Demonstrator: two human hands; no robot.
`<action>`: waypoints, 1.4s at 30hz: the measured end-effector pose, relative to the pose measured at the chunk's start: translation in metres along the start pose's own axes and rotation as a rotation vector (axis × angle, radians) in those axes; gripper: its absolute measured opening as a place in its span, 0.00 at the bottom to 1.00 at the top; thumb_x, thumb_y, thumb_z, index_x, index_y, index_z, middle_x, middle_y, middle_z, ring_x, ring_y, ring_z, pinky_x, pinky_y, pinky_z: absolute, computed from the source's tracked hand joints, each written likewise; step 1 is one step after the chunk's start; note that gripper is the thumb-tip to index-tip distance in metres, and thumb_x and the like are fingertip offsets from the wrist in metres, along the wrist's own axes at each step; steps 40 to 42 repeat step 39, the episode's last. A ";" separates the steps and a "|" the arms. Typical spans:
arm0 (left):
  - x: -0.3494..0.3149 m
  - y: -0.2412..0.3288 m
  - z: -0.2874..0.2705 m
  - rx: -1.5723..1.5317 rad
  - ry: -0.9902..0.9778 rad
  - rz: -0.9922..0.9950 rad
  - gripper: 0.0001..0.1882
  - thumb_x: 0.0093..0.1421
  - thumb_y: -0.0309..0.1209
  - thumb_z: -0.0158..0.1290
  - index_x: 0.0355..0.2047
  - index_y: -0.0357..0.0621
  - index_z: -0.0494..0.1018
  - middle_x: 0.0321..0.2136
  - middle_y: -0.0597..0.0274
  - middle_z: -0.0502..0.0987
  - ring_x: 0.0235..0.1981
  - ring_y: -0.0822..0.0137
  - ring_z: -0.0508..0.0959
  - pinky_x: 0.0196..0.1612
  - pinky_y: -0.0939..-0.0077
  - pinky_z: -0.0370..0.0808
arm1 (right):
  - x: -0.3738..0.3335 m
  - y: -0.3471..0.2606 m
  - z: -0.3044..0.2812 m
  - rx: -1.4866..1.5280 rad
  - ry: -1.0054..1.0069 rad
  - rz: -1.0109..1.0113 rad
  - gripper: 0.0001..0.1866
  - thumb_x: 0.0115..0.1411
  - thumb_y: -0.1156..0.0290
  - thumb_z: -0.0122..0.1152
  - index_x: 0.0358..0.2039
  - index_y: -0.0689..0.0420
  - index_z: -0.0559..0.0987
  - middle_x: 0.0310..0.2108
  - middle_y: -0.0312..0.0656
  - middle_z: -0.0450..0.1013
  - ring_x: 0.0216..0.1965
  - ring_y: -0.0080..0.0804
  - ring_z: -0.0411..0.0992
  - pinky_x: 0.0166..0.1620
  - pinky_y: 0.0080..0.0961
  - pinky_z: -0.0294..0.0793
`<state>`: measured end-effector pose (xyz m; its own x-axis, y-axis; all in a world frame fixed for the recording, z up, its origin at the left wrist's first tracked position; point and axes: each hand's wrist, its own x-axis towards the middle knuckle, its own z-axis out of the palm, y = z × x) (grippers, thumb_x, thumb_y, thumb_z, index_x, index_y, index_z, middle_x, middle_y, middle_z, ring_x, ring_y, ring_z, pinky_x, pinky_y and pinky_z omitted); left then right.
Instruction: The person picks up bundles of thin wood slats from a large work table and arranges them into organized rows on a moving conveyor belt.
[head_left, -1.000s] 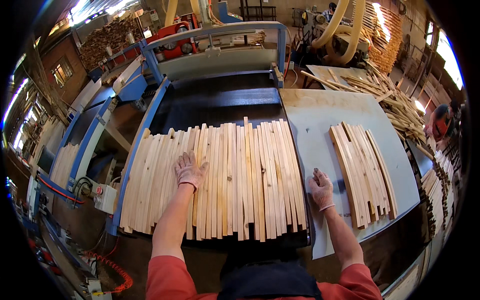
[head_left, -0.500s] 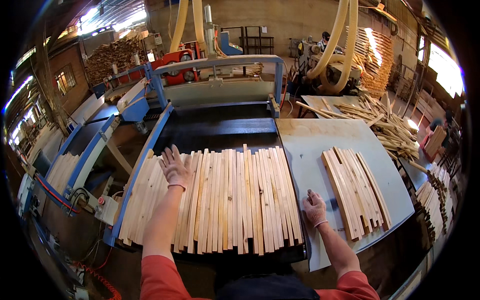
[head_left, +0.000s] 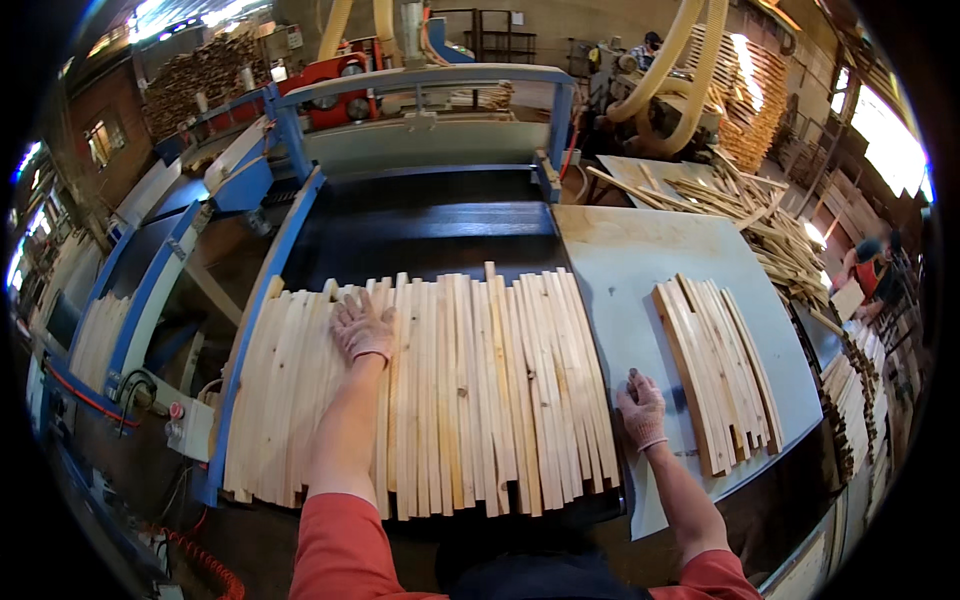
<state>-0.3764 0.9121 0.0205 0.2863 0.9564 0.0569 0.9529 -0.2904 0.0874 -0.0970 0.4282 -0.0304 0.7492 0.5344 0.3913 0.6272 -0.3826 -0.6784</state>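
Note:
A broad row of wooden strips lies side by side across the dark belt of a blue-framed machine. My left hand, in a pale knit glove, rests on top of the strips left of the middle, fingers spread. Just past the row's right end, my right hand, also gloved, is over the grey side table with its fingers curled. Whether anything is inside those fingers I cannot make out. A smaller group of strips lies on that table to the right of my right hand.
A blue crossbar spans the belt's far end. Loose wood offcuts pile up behind the side table. A control box with a red button stands at left. Another person is at the far right.
My left hand has come down from above onto the strips, its fingers still spread. My right hand stays by the row's right end. The whole view has shifted slightly.

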 end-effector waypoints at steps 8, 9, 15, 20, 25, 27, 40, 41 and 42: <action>-0.006 -0.184 -0.040 0.119 0.325 -0.123 0.48 0.73 0.62 0.43 0.80 0.42 0.51 0.80 0.44 0.53 0.80 0.44 0.53 0.81 0.42 0.41 | 0.012 0.066 0.034 0.381 0.093 0.135 0.27 0.63 0.79 0.66 0.63 0.67 0.77 0.57 0.50 0.75 0.54 0.41 0.77 0.61 0.31 0.75; -0.016 -0.227 -0.055 0.202 0.341 -0.247 0.48 0.73 0.61 0.43 0.81 0.41 0.49 0.81 0.43 0.52 0.82 0.45 0.49 0.81 0.43 0.36 | 0.019 0.058 0.039 0.215 0.012 0.146 0.29 0.64 0.78 0.66 0.66 0.68 0.74 0.61 0.52 0.73 0.57 0.44 0.76 0.63 0.32 0.75; -0.098 -0.388 -0.132 0.239 0.288 -0.661 0.50 0.73 0.64 0.39 0.82 0.40 0.46 0.82 0.44 0.47 0.83 0.47 0.44 0.82 0.47 0.34 | 0.035 0.036 0.025 -0.183 -0.050 0.065 0.35 0.64 0.72 0.66 0.71 0.65 0.71 0.65 0.57 0.71 0.64 0.54 0.72 0.68 0.42 0.72; -0.125 -0.421 -0.129 0.191 0.192 -0.711 0.54 0.72 0.68 0.36 0.81 0.37 0.45 0.82 0.42 0.47 0.83 0.47 0.45 0.81 0.48 0.39 | 0.035 0.028 0.025 -0.091 -0.043 -0.021 0.34 0.64 0.70 0.66 0.70 0.65 0.72 0.63 0.56 0.74 0.65 0.55 0.70 0.68 0.44 0.70; -0.117 -0.431 -0.132 0.062 0.284 -0.715 0.52 0.69 0.70 0.33 0.79 0.43 0.57 0.79 0.45 0.57 0.80 0.49 0.55 0.80 0.47 0.48 | 0.029 0.032 0.023 -0.260 0.032 -0.127 0.34 0.60 0.66 0.68 0.65 0.66 0.75 0.54 0.59 0.78 0.57 0.58 0.74 0.62 0.47 0.74; -0.133 -0.410 -0.143 -0.049 0.283 -0.623 0.41 0.70 0.66 0.33 0.52 0.49 0.86 0.55 0.40 0.82 0.64 0.46 0.78 0.71 0.47 0.64 | 0.016 0.030 0.014 -0.291 0.092 -0.142 0.31 0.59 0.64 0.69 0.61 0.65 0.78 0.50 0.58 0.80 0.54 0.59 0.76 0.58 0.49 0.76; -0.299 -0.184 -0.082 -1.514 -0.403 0.383 0.29 0.78 0.49 0.47 0.59 0.32 0.77 0.51 0.42 0.85 0.50 0.53 0.87 0.59 0.55 0.83 | 0.089 0.011 0.029 -0.339 -0.055 -0.026 0.34 0.59 0.59 0.71 0.64 0.59 0.77 0.58 0.55 0.78 0.63 0.56 0.72 0.66 0.47 0.72; -0.299 -0.184 -0.082 -1.514 -0.403 0.383 0.29 0.78 0.49 0.47 0.59 0.32 0.77 0.51 0.42 0.85 0.50 0.53 0.87 0.59 0.55 0.83 | 0.089 0.011 0.029 -0.339 -0.055 -0.026 0.34 0.59 0.59 0.71 0.64 0.59 0.77 0.58 0.55 0.78 0.63 0.56 0.72 0.66 0.47 0.72; -0.299 -0.184 -0.082 -1.514 -0.403 0.383 0.29 0.78 0.49 0.47 0.59 0.32 0.77 0.51 0.42 0.85 0.50 0.53 0.87 0.59 0.55 0.83 | 0.089 0.011 0.029 -0.339 -0.055 -0.026 0.34 0.59 0.59 0.71 0.64 0.59 0.77 0.58 0.55 0.78 0.63 0.56 0.72 0.66 0.47 0.72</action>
